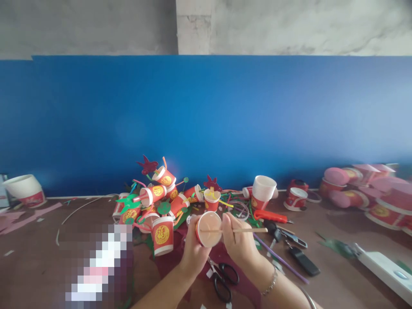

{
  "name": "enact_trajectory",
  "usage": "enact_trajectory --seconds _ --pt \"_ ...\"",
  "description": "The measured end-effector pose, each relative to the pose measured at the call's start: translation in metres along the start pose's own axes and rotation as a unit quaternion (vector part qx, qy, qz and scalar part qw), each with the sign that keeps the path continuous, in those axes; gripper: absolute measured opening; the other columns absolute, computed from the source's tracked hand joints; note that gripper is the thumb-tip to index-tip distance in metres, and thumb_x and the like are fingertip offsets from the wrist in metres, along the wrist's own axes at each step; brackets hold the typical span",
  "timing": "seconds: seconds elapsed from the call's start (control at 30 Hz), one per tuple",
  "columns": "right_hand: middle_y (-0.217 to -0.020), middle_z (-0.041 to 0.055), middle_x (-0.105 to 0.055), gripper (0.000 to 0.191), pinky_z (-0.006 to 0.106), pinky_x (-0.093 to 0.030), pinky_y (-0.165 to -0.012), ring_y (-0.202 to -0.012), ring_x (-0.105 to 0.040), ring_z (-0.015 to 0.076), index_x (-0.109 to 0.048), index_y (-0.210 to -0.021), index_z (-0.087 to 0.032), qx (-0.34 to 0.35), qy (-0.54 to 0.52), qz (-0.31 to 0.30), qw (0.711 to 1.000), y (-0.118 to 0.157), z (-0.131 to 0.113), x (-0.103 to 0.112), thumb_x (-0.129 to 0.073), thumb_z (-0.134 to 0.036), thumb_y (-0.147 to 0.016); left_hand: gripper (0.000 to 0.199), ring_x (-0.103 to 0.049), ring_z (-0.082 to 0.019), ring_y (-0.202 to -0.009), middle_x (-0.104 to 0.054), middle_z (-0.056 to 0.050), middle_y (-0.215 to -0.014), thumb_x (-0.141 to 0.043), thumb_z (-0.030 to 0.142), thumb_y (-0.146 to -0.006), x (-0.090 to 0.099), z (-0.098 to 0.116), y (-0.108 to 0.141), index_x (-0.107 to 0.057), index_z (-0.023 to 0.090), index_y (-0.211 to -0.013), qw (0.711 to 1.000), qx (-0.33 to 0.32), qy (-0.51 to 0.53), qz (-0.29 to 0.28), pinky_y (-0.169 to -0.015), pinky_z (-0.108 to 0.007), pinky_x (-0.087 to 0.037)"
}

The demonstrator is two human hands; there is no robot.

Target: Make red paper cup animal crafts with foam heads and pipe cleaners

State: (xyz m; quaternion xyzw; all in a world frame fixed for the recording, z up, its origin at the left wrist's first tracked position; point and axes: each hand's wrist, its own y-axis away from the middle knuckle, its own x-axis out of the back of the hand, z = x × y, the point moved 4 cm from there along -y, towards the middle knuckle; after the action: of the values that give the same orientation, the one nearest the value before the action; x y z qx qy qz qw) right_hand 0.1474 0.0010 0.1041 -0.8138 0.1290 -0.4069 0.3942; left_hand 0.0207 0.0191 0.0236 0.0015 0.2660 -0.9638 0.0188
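My left hand (195, 251) is wrapped round a paper cup (209, 219), whose open mouth faces me. A thin wooden stick (254, 230) is pinched in my right hand (238, 240), at the cup's right side. The stick's left end reaches across the cup's mouth. Black-handled scissors (222, 281) lie on dark red sheet material just below the hands. A red cup with a gold emblem (162, 236) stands to the left of my left hand. Behind the held cup is another small cup (211, 200) with a dark red cutout on it.
Decorated cups (152, 194) are piled at the left. Stacked white-rimmed cups (264, 189), an orange cutter (270, 216), keys and a black fob (302, 259) lie right. A white glue-gun-like tool (386, 270) is at the far right. A blue panel (206, 120) stands behind the brown table (35, 257).
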Motion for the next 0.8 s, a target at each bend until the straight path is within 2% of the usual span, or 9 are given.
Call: enact_trajectory --seconds 0.13,0.33,0.5,0.63,0.7,0.8 --pt "-0.05 0.0 -0.051 0.038 0.023 -0.03 -0.047 -0.044 -0.045 0.0114 -0.045 -0.063 -0.02 0.007 0.013 0.015 1.0 0.002 -0.001 -0.002 -0.029 -0.025 -0.096 0.044 -0.059 -0.021 -0.097 -0.058 -0.006 -0.106 -0.067 0.015 -0.075 0.002 -0.002 0.0 -0.048 0.021 -0.115 1.0 0.0 -0.017 0.024 -0.087 -0.035 -0.046" --pt "-0.05 0.0003 -0.052 0.038 0.023 -0.032 -0.048 -0.044 -0.046 0.0121 -0.045 -0.063 -0.02 0.002 0.018 0.012 1.0 0.006 -0.003 -0.003 -0.028 -0.024 -0.096 0.044 -0.058 -0.02 -0.095 -0.057 -0.005 -0.104 -0.065 0.013 -0.075 0.002 -0.001 -0.001 -0.047 0.022 -0.114 0.999 -0.003 -0.027 0.029 -0.087 -0.035 -0.046" --pt "-0.056 0.0023 -0.056 0.036 0.024 -0.032 -0.051 -0.049 -0.051 0.013 -0.051 -0.068 -0.018 0.021 0.019 -0.037 0.999 0.008 -0.005 -0.009 -0.028 -0.024 -0.096 0.044 -0.059 -0.02 -0.091 -0.058 -0.005 -0.102 -0.065 0.012 -0.073 -0.002 0.002 0.003 -0.048 0.021 -0.112 1.0 0.007 -0.025 0.01 -0.081 -0.032 -0.048" --pt "-0.054 -0.0013 -0.051 0.031 0.023 -0.03 -0.049 -0.047 -0.046 0.0114 -0.047 -0.067 -0.019 -0.005 -0.011 -0.076 0.997 0.006 -0.002 -0.005 -0.035 -0.028 -0.094 0.043 -0.06 -0.022 -0.093 -0.059 -0.006 -0.103 -0.066 0.016 -0.074 -0.003 0.001 0.001 -0.048 0.02 -0.112 0.999 0.015 -0.03 0.007 -0.082 -0.034 -0.048" --pt "-0.052 -0.0036 -0.048 0.026 0.022 -0.03 -0.048 -0.046 -0.043 0.0105 -0.045 -0.068 -0.02 -0.015 -0.046 -0.064 0.997 0.005 -0.002 0.003 -0.042 -0.03 -0.092 0.044 -0.061 -0.022 -0.093 -0.059 -0.007 -0.104 -0.067 0.019 -0.075 -0.002 0.002 -0.001 -0.047 0.02 -0.114 1.0 0.013 -0.023 0.009 -0.082 -0.035 -0.048" --pt "-0.054 -0.004 -0.046 0.024 0.022 -0.032 -0.05 -0.048 -0.042 0.0106 -0.043 -0.068 -0.021 0.004 -0.119 0.0 0.993 0.005 -0.005 0.018 -0.041 -0.026 -0.092 0.048 -0.06 -0.023 -0.098 -0.058 -0.007 -0.107 -0.069 0.02 -0.074 -0.001 0.007 -0.004 -0.045 0.021 -0.116 1.0 -0.009 -0.029 0.007 -0.088 -0.037 -0.047"
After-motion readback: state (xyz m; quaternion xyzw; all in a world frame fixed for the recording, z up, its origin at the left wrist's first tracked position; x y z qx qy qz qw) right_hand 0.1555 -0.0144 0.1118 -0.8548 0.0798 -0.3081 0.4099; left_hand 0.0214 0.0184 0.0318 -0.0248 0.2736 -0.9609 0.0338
